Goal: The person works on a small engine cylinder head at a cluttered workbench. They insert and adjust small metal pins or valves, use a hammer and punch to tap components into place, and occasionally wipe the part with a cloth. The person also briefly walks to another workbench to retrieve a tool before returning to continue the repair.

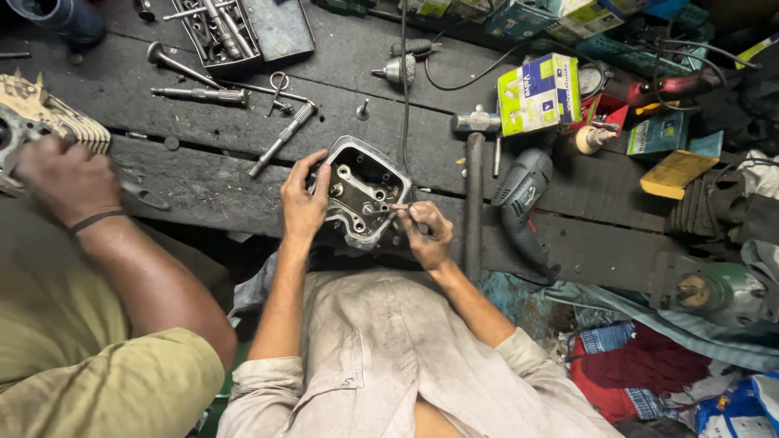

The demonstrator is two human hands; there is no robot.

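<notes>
between both hands: engine cylinder head, gripped.

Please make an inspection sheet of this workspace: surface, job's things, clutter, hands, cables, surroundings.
Surface: dark, oily wooden bench with gaps between planks.
Job's things: metal engine part tilted at the bench edge.
Clutter: hammer, electric drill, tool tray, loose valves, green and white box.
Hands: left hand has its grip on the engine part's side; right hand pinches a thin tool against it.
Cables: black cable runs across the bench above the engine part.
Surroundings: a second person's hand rests on a finned part at the far left; cloths lie lower right.
</notes>
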